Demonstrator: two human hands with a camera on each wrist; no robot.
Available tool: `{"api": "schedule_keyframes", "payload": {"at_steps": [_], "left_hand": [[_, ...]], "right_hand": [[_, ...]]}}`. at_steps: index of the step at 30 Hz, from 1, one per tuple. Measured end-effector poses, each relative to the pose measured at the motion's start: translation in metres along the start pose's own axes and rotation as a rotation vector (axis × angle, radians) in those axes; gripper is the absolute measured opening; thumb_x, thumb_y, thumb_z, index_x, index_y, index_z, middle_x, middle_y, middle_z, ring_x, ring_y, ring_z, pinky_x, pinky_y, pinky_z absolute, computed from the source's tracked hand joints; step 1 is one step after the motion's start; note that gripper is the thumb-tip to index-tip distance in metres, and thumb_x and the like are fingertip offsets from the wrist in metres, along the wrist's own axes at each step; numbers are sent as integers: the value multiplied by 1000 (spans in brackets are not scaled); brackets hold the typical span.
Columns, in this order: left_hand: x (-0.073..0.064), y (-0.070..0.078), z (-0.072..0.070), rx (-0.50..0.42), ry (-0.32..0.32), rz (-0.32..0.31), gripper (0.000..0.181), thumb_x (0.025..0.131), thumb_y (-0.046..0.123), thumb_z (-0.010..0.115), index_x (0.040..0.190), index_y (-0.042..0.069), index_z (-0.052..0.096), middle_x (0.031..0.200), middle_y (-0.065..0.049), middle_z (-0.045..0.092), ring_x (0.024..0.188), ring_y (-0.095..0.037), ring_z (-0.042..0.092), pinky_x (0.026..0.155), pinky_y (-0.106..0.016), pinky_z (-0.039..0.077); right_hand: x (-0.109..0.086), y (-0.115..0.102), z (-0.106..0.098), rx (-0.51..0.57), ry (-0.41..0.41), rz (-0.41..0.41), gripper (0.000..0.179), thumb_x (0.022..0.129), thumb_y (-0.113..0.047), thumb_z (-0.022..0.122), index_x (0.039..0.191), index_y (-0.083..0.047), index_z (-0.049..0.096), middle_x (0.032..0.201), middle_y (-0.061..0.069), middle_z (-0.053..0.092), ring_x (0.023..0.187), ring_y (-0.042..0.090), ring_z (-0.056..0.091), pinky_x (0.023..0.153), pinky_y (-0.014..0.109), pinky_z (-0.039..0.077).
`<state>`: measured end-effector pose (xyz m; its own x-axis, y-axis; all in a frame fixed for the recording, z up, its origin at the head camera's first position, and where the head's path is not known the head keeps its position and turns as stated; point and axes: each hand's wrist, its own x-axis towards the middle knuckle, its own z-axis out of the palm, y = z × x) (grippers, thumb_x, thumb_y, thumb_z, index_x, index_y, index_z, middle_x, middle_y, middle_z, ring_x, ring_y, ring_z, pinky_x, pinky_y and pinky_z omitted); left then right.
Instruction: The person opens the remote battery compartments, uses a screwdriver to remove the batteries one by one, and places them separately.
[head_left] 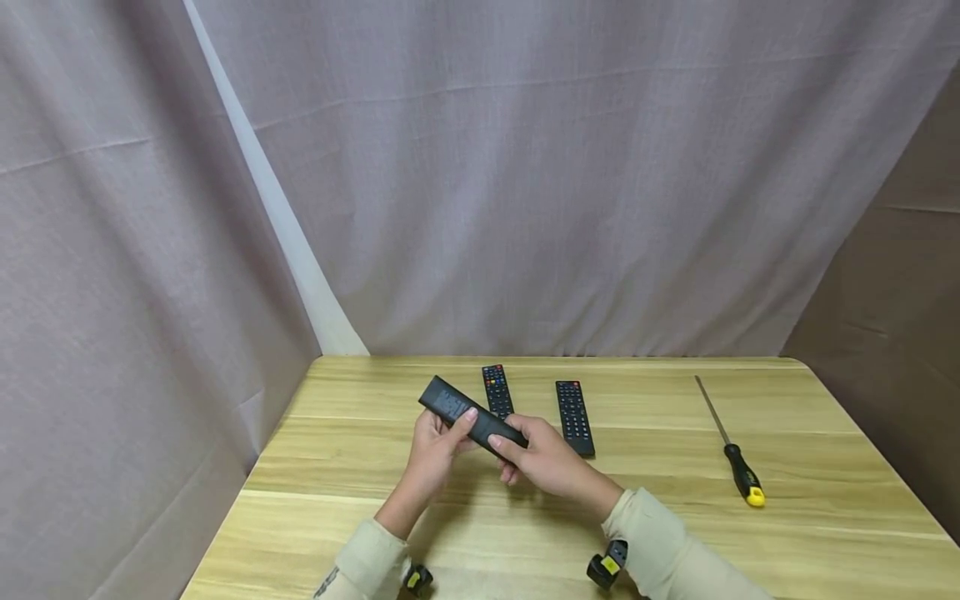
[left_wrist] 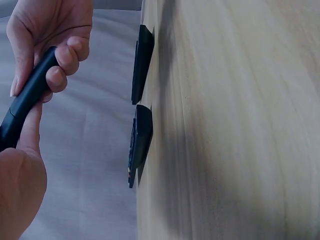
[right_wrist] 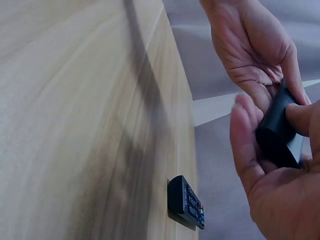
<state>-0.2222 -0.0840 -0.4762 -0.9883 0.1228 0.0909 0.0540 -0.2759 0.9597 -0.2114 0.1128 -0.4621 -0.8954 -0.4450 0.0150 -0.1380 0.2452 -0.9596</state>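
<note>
Both hands hold a black remote control (head_left: 457,403) above the table, its back face turned up. My left hand (head_left: 435,446) grips the far left half, thumb lying across the back. At the near right end, my right hand (head_left: 551,460) pinches the remote between its thumb and curled fingers; the right wrist view shows that end of the held remote (right_wrist: 278,131). Behind the hands, a second remote (head_left: 495,388) lies buttons up on the table, partly hidden by the held one. Just beyond the right hand lies a third remote (head_left: 574,417), also buttons up.
A screwdriver (head_left: 738,467) with a black and yellow handle lies on the right side of the wooden table (head_left: 825,483). Grey curtains (head_left: 525,208) hang behind the table's back edge and along the left side.
</note>
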Motion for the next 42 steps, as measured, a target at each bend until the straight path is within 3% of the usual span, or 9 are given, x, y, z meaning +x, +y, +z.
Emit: {"api": "schedule_keyframes", "payload": {"at_steps": [10, 23, 31, 42], "left_hand": [[0, -2, -1, -23, -16, -2, 25, 106, 9, 64, 124, -5, 54, 99, 2, 77, 88, -11, 80, 84, -29, 68], [-1, -9, -1, -20, -49, -20, 31, 107, 11, 63, 130, -6, 50, 103, 0, 76, 92, -11, 80, 88, -30, 68], [0, -8, -1, -26, -59, -12, 33, 107, 11, 64, 130, -7, 50, 103, -1, 76, 91, -13, 80, 88, -31, 68], [-3, -7, 3, -26, -23, -15, 30, 106, 8, 63, 130, -7, 51, 103, 1, 77, 93, -11, 80, 88, -31, 68]], "right_hand": [[-1, 2, 1, 13, -12, -5, 27, 110, -26, 61, 107, 2, 62, 88, 24, 70, 61, 15, 69, 60, 40, 67], [-5, 10, 0, 26, -5, -29, 27, 108, -23, 65, 106, 4, 63, 88, 29, 71, 62, 23, 73, 61, 45, 67], [-5, 11, 2, 43, 11, -40, 27, 108, -21, 64, 108, 6, 63, 87, 27, 71, 62, 20, 73, 61, 45, 68], [-7, 10, 0, 52, -1, -29, 25, 108, -19, 64, 108, 6, 63, 88, 29, 70, 62, 18, 73, 63, 48, 68]]}}
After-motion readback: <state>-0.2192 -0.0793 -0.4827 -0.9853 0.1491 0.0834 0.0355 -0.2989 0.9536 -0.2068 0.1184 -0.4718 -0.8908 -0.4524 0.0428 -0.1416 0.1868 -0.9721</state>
